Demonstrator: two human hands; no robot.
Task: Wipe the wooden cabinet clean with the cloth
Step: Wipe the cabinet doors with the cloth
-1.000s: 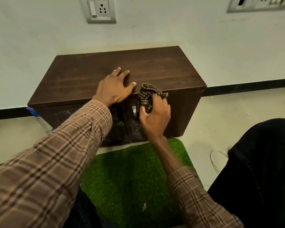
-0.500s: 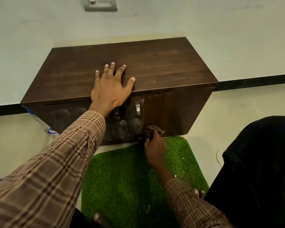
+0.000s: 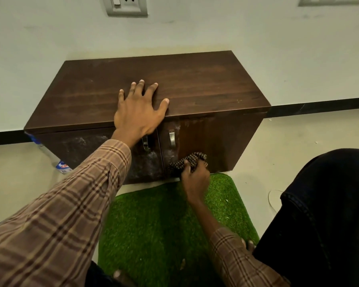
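Note:
A low dark wooden cabinet with two doors and metal handles stands on the floor against the wall. My left hand lies flat on its top near the front edge, fingers spread. My right hand grips a bunched brown checked cloth and presses it against the bottom of the right door. That door looks clean to the right of its handle; white dusty smears cover the left door and the strip by the handles.
A green artificial-grass mat lies on the floor in front of the cabinet. A plastic bottle lies beside the cabinet's left end. My dark-trousered knee fills the right. A thin white cable loops on the floor.
My right hand swept the cloth from the door's top edge down to its bottom, then shifted slightly right. My left hand flattened and stayed on the top.

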